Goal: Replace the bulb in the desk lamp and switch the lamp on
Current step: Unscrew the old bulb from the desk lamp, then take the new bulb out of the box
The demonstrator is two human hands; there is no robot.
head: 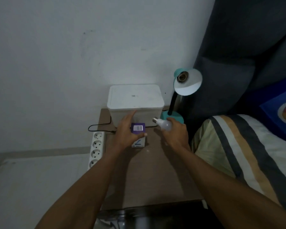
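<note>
A teal desk lamp (186, 83) stands at the back right of the brown table (155, 176). Its shade tilts towards me and the socket (182, 78) inside holds no bulb; the lamp is dark. My right hand (177, 133) grips a white bulb (163, 123) just in front of the lamp's round base (177, 115), the metal screw cap pointing left. My left hand (127, 131) holds a small purple and white bulb box (138, 133) between thumb and fingers, barcode side up, its lower end near the table.
A white lidded plastic box (135, 103) stands at the back of the table against the wall. A white power strip (97, 146) lies along the table's left edge with a black cable (99, 125) beside it. A striped bed (238, 154) and dark headboard (246, 55) are on the right.
</note>
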